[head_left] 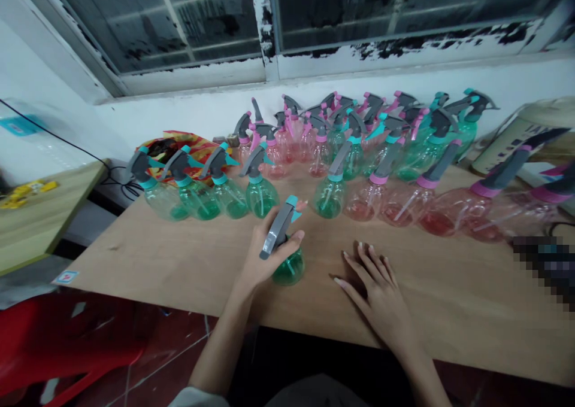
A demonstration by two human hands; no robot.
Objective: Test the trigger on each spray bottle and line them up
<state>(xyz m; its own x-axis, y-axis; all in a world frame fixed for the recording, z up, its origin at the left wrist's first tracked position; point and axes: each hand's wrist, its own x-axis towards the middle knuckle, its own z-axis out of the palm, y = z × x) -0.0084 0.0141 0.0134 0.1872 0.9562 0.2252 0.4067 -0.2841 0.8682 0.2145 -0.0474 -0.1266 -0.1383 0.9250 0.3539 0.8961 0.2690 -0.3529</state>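
My left hand point(265, 248) is wrapped round the neck of a green spray bottle point(290, 269) with a grey and teal trigger head, near the table's front edge. Flat on the wood to its right rests my right hand point(377, 293), fingers spread and holding nothing. Ahead and to the left stands a row of green spray bottles, the closest one point(262, 197) just beyond my left hand. Another green spray bottle point(330, 199) stands ahead of the gap between my hands. Pink spray bottles point(366, 203) continue that row to the right.
More pink and green spray bottles point(320, 155) crowd the back of the wooden table point(188, 269) by the wall. A red and yellow bag point(179, 140) lies back left. A red stool point(67, 341) stands at left, and a pale container point(516, 134) at right.
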